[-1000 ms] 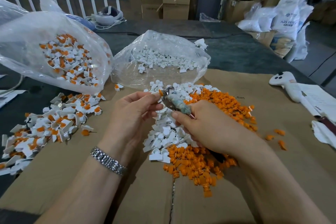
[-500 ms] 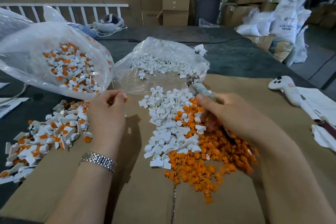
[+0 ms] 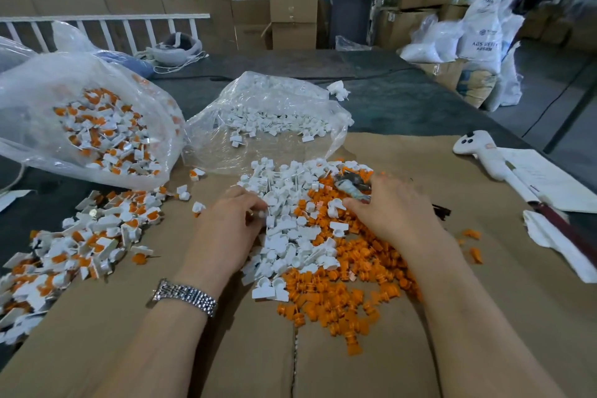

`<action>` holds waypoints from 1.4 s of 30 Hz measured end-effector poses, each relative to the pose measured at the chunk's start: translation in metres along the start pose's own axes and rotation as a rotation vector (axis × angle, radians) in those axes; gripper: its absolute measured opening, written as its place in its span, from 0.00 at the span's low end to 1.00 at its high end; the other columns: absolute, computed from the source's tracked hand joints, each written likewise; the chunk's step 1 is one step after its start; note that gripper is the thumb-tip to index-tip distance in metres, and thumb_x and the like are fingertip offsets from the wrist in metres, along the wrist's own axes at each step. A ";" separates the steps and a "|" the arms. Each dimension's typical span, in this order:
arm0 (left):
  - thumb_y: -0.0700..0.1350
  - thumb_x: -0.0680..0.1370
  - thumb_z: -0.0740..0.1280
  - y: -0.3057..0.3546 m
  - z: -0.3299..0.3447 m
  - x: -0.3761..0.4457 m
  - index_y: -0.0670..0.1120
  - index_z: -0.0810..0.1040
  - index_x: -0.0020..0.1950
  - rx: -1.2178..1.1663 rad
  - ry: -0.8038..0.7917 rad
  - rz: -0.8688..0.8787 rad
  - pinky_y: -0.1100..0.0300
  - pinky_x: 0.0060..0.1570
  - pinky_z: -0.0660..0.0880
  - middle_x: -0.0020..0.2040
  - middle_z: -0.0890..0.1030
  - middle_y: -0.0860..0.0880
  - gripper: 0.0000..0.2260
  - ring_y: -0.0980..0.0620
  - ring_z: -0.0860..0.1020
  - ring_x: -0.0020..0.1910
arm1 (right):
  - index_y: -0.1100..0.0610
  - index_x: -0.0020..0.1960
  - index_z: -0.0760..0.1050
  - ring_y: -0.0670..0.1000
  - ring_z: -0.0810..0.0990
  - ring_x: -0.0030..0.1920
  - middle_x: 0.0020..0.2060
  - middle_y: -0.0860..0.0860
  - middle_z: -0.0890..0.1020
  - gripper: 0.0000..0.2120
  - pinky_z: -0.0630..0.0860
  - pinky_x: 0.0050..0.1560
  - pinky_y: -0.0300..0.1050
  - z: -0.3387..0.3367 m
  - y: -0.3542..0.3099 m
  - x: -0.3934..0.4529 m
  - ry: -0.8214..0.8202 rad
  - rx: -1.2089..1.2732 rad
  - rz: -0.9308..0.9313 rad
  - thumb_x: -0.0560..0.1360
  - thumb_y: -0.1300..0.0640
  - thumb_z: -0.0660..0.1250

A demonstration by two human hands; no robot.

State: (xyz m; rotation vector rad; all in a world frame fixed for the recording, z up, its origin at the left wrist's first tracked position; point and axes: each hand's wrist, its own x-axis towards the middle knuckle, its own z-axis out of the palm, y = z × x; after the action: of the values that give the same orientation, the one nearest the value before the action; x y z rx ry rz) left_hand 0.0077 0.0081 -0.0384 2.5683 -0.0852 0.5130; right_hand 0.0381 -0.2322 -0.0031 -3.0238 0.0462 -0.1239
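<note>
From the head view, we judged the coming move to turn on one relation. The white caps point(image 3: 290, 236) lay in a heap straight ahead of the left hand point(image 3: 226, 229), whose fingertips touched the heap's near-left edge. The orange plugs point(image 3: 349, 281) spread to the right of the caps and nearer to us, under and around the right hand point(image 3: 391, 210). So the left hand was the nearer one to the caps and the right hand to the plugs, and the two heaps ran into each other between the hands.

The left grip was curled, thumb against fingertips, down in the caps; it may have had one cap pinched, but we could not tell. The right grip was closed round a tool point(image 3: 352, 186), with its forefinger stretched out left to the loose pieces. The tool's long axis ran from that hand away and to the left, its metal head lying over the far side of the plugs.

The caps looked small, glossy and white, each a round cup with a flat tab. The plugs were smaller, ribbed and bright orange. The tool's handle was worn, mottled grey-green.

All of it lay on the cardboard-covered surface point(image 3: 484, 317), with assembled pieces point(image 3: 97, 236) well off to the left
</note>
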 end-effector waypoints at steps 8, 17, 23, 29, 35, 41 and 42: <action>0.49 0.77 0.75 0.003 -0.007 0.000 0.54 0.81 0.52 -0.194 0.053 -0.160 0.63 0.43 0.75 0.46 0.82 0.57 0.05 0.60 0.79 0.45 | 0.55 0.65 0.73 0.59 0.74 0.63 0.62 0.56 0.76 0.28 0.74 0.62 0.57 -0.003 0.003 0.000 -0.031 0.090 -0.015 0.76 0.34 0.65; 0.43 0.78 0.74 0.015 -0.017 -0.003 0.52 0.84 0.53 -0.624 0.040 -0.296 0.72 0.38 0.77 0.43 0.87 0.56 0.06 0.60 0.85 0.41 | 0.47 0.41 0.81 0.42 0.78 0.40 0.37 0.41 0.81 0.10 0.74 0.49 0.46 -0.005 -0.015 -0.010 -0.107 0.315 -0.345 0.72 0.41 0.75; 0.36 0.77 0.74 0.016 -0.018 -0.004 0.46 0.87 0.51 -1.008 -0.092 -0.397 0.64 0.44 0.82 0.47 0.88 0.44 0.07 0.47 0.87 0.47 | 0.46 0.49 0.82 0.47 0.78 0.50 0.44 0.42 0.76 0.06 0.75 0.49 0.46 0.000 -0.020 -0.010 -0.031 0.183 -0.389 0.76 0.45 0.72; 0.36 0.71 0.74 0.018 -0.018 -0.002 0.41 0.88 0.52 -1.394 -0.237 -0.460 0.61 0.48 0.82 0.52 0.86 0.36 0.11 0.43 0.86 0.48 | 0.51 0.44 0.75 0.44 0.80 0.39 0.39 0.46 0.82 0.06 0.79 0.42 0.45 -0.016 -0.015 -0.014 -0.026 0.686 -0.334 0.75 0.53 0.72; 0.36 0.70 0.73 0.021 -0.018 -0.003 0.41 0.88 0.50 -1.440 -0.340 -0.417 0.62 0.44 0.82 0.54 0.86 0.37 0.10 0.43 0.86 0.51 | 0.56 0.51 0.77 0.48 0.87 0.42 0.42 0.50 0.86 0.09 0.83 0.48 0.42 -0.023 -0.020 -0.022 -0.120 1.069 -0.451 0.75 0.57 0.75; 0.36 0.72 0.73 0.020 -0.018 -0.002 0.38 0.86 0.54 -1.486 -0.378 -0.413 0.62 0.45 0.82 0.56 0.85 0.36 0.12 0.43 0.86 0.53 | 0.55 0.53 0.84 0.46 0.87 0.46 0.42 0.48 0.88 0.06 0.81 0.53 0.38 -0.021 -0.023 -0.022 -0.130 1.148 -0.501 0.76 0.58 0.73; 0.35 0.72 0.73 0.020 -0.018 -0.002 0.37 0.86 0.55 -1.496 -0.370 -0.423 0.62 0.45 0.82 0.55 0.85 0.35 0.12 0.43 0.86 0.52 | 0.54 0.55 0.84 0.45 0.86 0.47 0.43 0.48 0.88 0.07 0.80 0.55 0.37 -0.021 -0.022 -0.022 -0.145 1.145 -0.498 0.78 0.59 0.71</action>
State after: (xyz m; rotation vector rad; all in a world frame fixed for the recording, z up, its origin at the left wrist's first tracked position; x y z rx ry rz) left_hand -0.0032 -0.0007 -0.0156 1.1075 -0.0251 -0.2007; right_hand 0.0154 -0.2119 0.0188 -1.8346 -0.5767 0.0306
